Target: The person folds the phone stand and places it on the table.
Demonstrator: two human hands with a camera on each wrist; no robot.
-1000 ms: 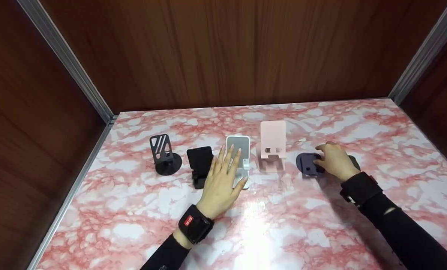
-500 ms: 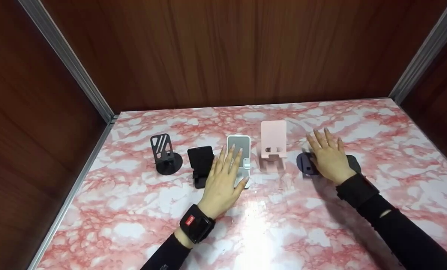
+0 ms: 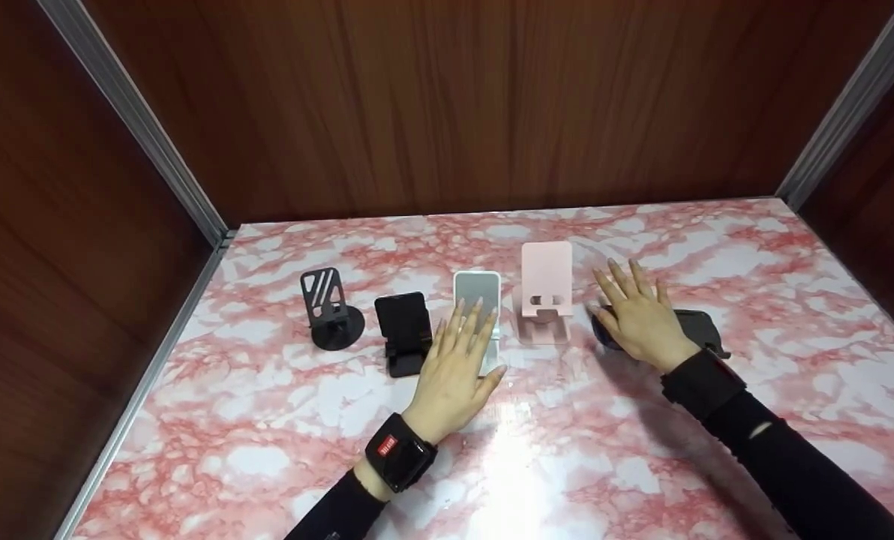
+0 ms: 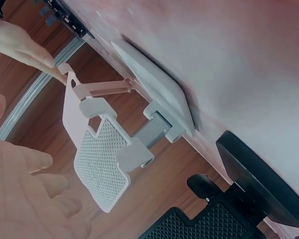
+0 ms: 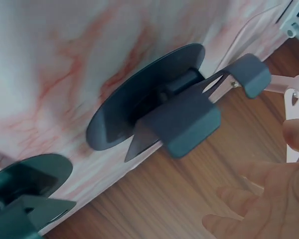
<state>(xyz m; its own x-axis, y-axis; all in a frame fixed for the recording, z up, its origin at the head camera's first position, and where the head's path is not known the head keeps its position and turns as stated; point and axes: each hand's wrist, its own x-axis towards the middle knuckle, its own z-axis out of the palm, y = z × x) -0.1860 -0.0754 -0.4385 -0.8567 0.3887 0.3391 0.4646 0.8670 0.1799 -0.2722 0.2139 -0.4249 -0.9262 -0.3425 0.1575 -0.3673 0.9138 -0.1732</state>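
In the head view, my left hand (image 3: 451, 386) hovers over the white and grey phone stand (image 3: 477, 289), fingers straight and spread. The left wrist view shows that stand's textured plate (image 4: 104, 159) beside the palm, with a gap between them. My right hand (image 3: 646, 322) is held flat with spread fingers over the dark blue phone stand (image 5: 184, 119), hiding most of it in the head view. The right wrist view shows the fingers apart from this stand. A dark green phone stand (image 3: 698, 330) is just right of the right hand. Neither hand holds anything.
A pink phone stand (image 3: 546, 277) stands between the hands. Left of the left hand are a black phone stand (image 3: 403, 330) and a black slotted stand (image 3: 327, 296) on a round base. Wood-look panels (image 3: 492, 105) enclose the marbled table (image 3: 267, 435).
My right hand's bent fingers have straightened and spread, leaving the dark blue stand, and the hand has shifted left. My left hand has moved slightly towards me and right. The stands look unmoved.
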